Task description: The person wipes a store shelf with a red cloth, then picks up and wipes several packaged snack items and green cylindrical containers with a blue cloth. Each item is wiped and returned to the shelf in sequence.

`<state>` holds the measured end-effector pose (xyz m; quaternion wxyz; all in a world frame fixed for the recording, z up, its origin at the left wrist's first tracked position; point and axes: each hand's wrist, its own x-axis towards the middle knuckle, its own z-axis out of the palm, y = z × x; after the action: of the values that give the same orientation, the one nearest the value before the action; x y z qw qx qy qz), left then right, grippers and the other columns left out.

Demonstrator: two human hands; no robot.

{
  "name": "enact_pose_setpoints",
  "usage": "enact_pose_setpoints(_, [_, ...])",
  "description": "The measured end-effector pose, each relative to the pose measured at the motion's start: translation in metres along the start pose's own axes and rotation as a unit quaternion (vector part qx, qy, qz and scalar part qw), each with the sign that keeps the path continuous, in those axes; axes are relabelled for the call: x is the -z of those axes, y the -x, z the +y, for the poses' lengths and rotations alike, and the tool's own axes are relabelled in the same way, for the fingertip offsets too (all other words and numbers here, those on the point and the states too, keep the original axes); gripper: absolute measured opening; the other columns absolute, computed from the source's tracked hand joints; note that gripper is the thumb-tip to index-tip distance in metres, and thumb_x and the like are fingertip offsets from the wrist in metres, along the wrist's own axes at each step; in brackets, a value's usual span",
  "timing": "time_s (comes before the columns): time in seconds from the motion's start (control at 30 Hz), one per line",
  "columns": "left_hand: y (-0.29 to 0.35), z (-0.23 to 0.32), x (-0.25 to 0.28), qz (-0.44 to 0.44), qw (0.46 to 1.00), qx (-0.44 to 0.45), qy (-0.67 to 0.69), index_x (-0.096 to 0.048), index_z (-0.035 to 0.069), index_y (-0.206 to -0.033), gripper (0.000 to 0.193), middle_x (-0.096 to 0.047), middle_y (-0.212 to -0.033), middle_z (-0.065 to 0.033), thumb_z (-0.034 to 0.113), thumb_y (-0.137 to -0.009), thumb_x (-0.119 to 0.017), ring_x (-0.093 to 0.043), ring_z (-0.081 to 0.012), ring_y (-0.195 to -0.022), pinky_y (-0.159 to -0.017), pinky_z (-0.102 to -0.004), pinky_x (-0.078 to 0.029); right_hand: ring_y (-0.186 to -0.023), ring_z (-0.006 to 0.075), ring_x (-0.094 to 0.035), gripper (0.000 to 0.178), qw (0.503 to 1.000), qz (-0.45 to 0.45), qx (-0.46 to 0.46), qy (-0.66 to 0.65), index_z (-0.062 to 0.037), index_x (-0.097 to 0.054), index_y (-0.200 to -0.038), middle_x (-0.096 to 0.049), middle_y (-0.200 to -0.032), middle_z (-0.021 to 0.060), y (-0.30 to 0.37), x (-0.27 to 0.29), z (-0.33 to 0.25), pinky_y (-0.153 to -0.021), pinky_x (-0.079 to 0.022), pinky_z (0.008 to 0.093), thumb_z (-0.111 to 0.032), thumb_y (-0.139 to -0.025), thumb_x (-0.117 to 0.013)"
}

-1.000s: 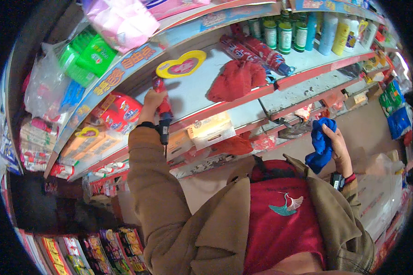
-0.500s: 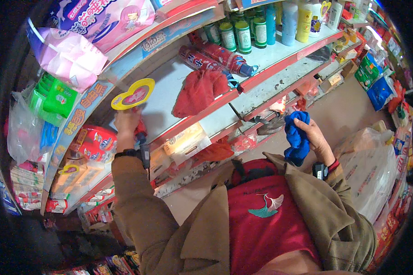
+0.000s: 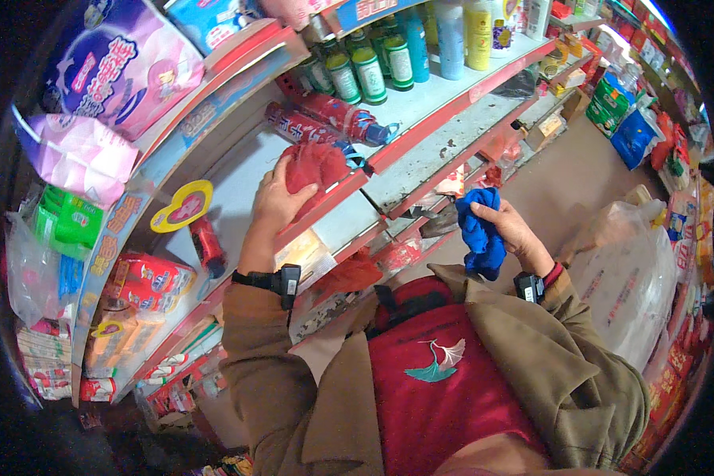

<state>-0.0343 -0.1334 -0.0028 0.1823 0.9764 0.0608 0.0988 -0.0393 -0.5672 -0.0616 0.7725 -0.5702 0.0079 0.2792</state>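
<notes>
My left hand (image 3: 278, 198) curves around the near-left side of a crumpled red cloth (image 3: 319, 168) at the front of a white shelf (image 3: 234, 170). Its thumb lies across the cloth, while some fingertips are hidden by the folds. Off to the right, my right hand (image 3: 509, 228) pinches a bunched blue cloth (image 3: 481, 242), which hangs below the thumb in front of my body. Two red bottles (image 3: 325, 115) with blue tops lie on their sides just behind the red cloth.
Green-labelled bottles (image 3: 369, 75) and tall toiletry bottles (image 3: 450, 40) stand at the back. A yellow heart-shaped tag (image 3: 184, 208) projects left of my left hand, near a dark red bottle (image 3: 207, 247). Lower shelves hold packets. A large clear plastic bag (image 3: 623, 278) stands at right.
My left hand has moved right, from near the heart-shaped tag onto the red cloth. My right hand still holds the blue cloth. The whole view has shifted slightly.
</notes>
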Motion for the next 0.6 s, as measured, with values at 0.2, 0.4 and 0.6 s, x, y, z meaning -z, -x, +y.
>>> enact_pose_setpoints(0.2, [-0.012,-0.016,-0.019,0.070,0.997,0.012,-0.018,-0.050,0.015,-0.130,0.063,-0.061,-0.114,-0.0194,0.033,-0.075,-0.074,-0.059,-0.0381,-0.107,-0.095,-0.0479,-0.047,-0.066,0.0156,-0.065,0.025,0.999,-0.004,0.011,-0.031,-0.0012,-0.064,-0.106,-0.068,-0.083,0.0071,0.002,0.015,0.002,-0.058,-0.055,0.0285,-0.023,-0.094,-0.067])
enact_pose_setpoints(0.4, [-0.003,-0.009,0.003,0.194,0.958,-0.002,0.209,-0.054,0.005,-0.123,0.046,-0.064,-0.110,-0.0152,0.012,-0.080,-0.069,-0.062,-0.0265,-0.102,-0.091,-0.0363,-0.048,-0.064,0.0130,-0.063,0.020,1.000,0.008,0.006,-0.026,-0.0038,-0.065,-0.103,-0.066,-0.081,0.0038,0.001,0.030,-0.001,-0.056,-0.054,0.0289,-0.023,-0.095,-0.065])
enact_pose_setpoints(0.6, [0.019,0.060,0.034,0.173,0.907,0.030,0.383,-0.046,0.000,-0.132,0.049,-0.059,-0.121,-0.0115,0.012,-0.088,-0.064,-0.058,-0.0218,-0.107,-0.096,-0.0341,-0.044,-0.068,0.0141,-0.065,0.029,1.000,-0.006,0.007,-0.026,-0.0042,-0.064,-0.102,-0.066,-0.084,0.0038,-0.005,0.028,-0.003,-0.061,-0.056,0.0306,-0.031,-0.093,-0.068])
